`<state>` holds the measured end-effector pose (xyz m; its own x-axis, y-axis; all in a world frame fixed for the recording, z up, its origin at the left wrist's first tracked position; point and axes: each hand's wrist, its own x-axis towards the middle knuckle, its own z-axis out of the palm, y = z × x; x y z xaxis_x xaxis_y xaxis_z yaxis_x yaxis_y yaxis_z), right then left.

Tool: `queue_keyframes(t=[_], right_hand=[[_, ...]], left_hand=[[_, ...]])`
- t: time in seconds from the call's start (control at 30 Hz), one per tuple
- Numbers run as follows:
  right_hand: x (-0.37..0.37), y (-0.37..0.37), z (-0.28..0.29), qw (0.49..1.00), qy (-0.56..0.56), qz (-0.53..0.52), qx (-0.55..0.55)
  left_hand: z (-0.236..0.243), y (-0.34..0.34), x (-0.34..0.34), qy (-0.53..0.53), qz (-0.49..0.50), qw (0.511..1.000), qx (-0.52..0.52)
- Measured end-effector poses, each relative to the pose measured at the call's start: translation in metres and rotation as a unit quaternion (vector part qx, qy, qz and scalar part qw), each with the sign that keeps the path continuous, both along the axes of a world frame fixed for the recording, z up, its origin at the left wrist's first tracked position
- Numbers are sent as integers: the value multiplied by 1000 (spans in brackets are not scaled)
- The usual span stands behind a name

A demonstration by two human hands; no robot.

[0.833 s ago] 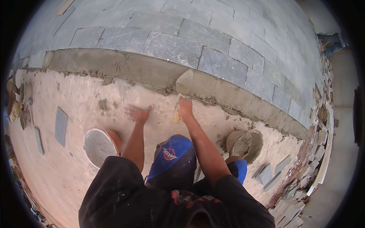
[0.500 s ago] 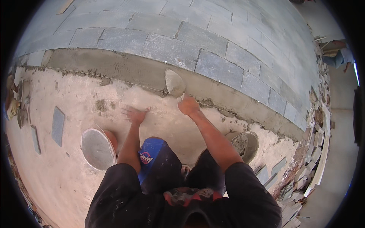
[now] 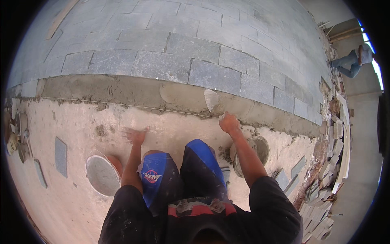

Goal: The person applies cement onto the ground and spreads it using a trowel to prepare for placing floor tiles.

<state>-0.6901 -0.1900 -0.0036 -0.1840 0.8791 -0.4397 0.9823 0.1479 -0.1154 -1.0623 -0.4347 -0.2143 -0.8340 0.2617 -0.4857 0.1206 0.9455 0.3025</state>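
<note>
My right hand point(image 3: 230, 123) is closed round the handle of a trowel point(image 3: 211, 100), whose pale blade lies on a strip of wet grey mortar point(image 3: 122, 87). A smoothed patch shows in the mortar just left of the blade. My left hand point(image 3: 135, 135) is over the pinkish floor with its fingers spread and nothing in them. Between my hands and the laid grey stone tiles point(image 3: 215, 75), a thin string point(image 3: 150, 107) runs along the near side of the mortar.
An orange bucket point(image 3: 116, 163) stands near my left forearm. Another bucket point(image 3: 266, 151), with mortar inside, stands beside my right forearm. Loose tiles point(image 3: 61, 156) lie at left, others point(image 3: 298, 166) at right. Stacked offcuts point(image 3: 317, 221) line the right edge. Another person point(image 3: 352, 61) is at far right.
My right hand has moved the trowel rightward along the mortar, leaving a smoother patch behind. My left hand stays spread near the floor. The view has shifted.
</note>
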Motion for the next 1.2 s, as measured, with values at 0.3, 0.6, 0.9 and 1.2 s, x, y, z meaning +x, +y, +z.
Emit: queue_keyframes(t=[0.3,0.6,0.9,1.2], right_hand=[[135,-92,98,978,98,-164,80],[264,-213,149,968,41,-219,116],[286,-184,129,975,-130,-172,54],[276,-170,5,983,-131,-60,113]], left_hand=[[56,1,-11,-246,-139,958,55],[138,44,-92,-262,-147,950,88],[291,156,161,-176,-526,798,235],[225,126,402,-225,-594,752,175]])
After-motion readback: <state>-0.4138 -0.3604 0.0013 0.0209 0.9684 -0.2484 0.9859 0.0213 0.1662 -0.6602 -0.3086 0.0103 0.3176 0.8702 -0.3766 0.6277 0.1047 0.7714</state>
